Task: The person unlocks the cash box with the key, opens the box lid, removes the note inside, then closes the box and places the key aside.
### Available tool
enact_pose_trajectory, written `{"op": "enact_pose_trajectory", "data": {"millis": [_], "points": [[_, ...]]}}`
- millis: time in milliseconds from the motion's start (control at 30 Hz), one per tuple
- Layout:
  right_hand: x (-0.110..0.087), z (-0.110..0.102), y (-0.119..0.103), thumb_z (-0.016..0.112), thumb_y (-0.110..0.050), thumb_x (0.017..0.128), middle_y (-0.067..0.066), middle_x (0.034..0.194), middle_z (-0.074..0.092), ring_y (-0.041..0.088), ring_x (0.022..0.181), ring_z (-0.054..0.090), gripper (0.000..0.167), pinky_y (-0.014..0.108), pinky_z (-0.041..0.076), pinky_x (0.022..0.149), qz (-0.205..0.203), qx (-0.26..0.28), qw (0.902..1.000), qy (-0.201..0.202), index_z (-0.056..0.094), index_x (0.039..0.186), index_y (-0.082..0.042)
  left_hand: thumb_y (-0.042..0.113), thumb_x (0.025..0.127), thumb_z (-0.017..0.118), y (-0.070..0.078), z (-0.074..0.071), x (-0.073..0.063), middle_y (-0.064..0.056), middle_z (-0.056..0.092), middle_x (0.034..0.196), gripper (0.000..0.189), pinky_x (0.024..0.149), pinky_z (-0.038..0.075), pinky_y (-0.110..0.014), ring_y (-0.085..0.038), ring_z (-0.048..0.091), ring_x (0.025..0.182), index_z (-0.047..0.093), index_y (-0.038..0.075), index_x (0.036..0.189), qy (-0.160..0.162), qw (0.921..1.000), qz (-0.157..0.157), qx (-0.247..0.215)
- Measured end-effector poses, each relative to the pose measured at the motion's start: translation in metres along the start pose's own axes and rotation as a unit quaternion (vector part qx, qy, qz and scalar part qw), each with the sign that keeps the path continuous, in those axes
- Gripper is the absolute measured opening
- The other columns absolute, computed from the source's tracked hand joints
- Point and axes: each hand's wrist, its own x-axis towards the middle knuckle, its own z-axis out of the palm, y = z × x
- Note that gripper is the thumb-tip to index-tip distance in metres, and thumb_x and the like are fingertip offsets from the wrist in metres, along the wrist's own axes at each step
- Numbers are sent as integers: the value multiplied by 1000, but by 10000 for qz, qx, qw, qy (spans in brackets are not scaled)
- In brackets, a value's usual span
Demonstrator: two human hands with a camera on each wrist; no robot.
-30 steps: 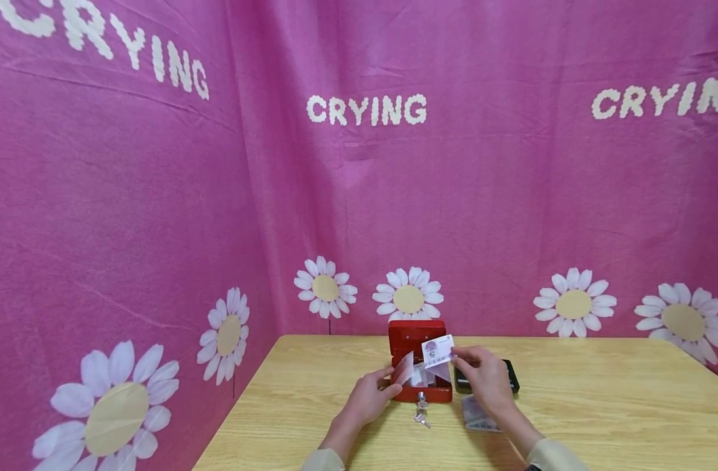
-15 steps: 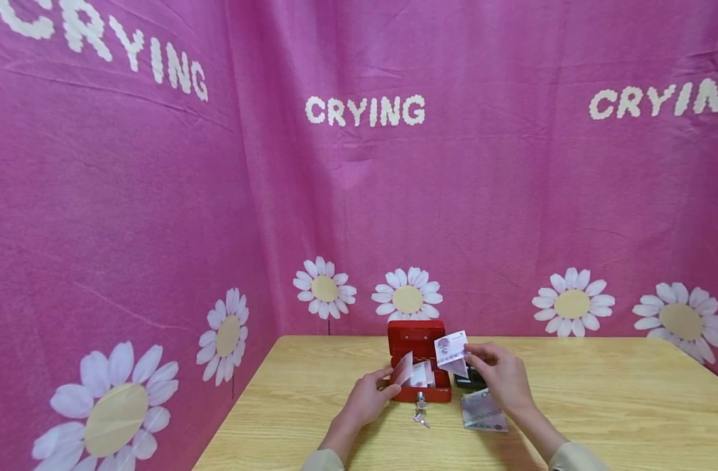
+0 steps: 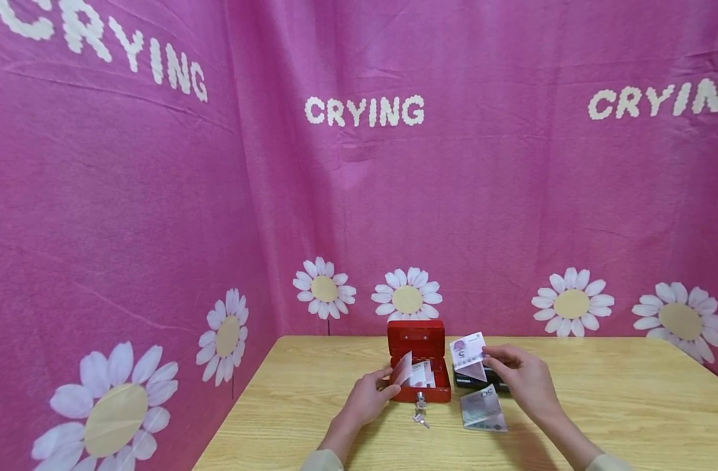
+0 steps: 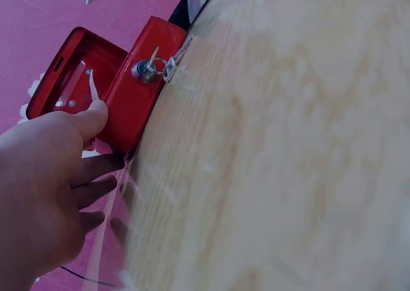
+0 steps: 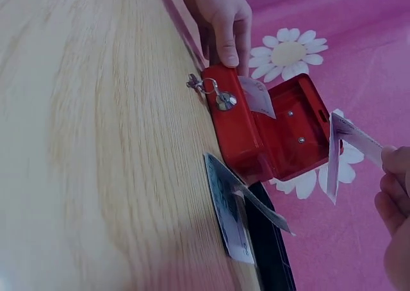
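Observation:
A red cash box (image 3: 435, 395) stands with its lid up on the table, folded banknotes (image 3: 419, 374) inside. My left hand (image 3: 365, 398) grips its left side; in the left wrist view the thumb lies on the rim and the fingers bend along the outer side. A key ring with keys (image 3: 420, 416) hangs from the front lock. My right hand (image 3: 526, 379) pinches a folded purple-white banknote (image 3: 468, 348) marked 5 between thumb and fingers, raised right of the box. Below it, a folded greenish banknote (image 3: 481, 409) marked 50 lies on the table, half sprung up.
A black box-like object (image 5: 266, 240) sits right of the cash box, partly hidden by the raised banknote and my right hand. The wooden table (image 3: 300, 366) ends at a pink cloth backdrop (image 3: 482, 216) with daisies and lettering.
My right hand has carried the 5 banknote from above the cash box to the right. The left hand stays at the box. The 50 banknote has come into fuller view.

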Motion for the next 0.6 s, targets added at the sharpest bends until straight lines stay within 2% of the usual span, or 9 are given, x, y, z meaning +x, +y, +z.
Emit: {"op": "enact_pose_trajectory", "data": {"millis": [300,500,600], "points": [[-5,-16,4,77,-11,86,9,92,77,-12,77,59,16,9,46,64,-158,-215,9996,-5,78,102,-7,28,95,67,0,0,1,-15,63,135,50,99,53,-46,-30,64,118,57,5,139,13,10000,15,36],[-8,-25,9,77,-15,87,9,95,77,-11,76,57,18,13,47,62,12,-358,9993,-127,78,104,-8,30,95,67,0,-1,2,-13,62,136,51,100,52,-46,-29,62,119,57,8,140,-24,9999,-133,23],[-11,-30,13,76,-16,87,9,98,77,-12,78,57,19,13,48,63,85,-445,9988,-167,77,105,-9,29,95,67,0,0,2,-14,62,136,51,100,52,-46,-29,63,119,57,8,139,-17,9999,-94,31]]}}
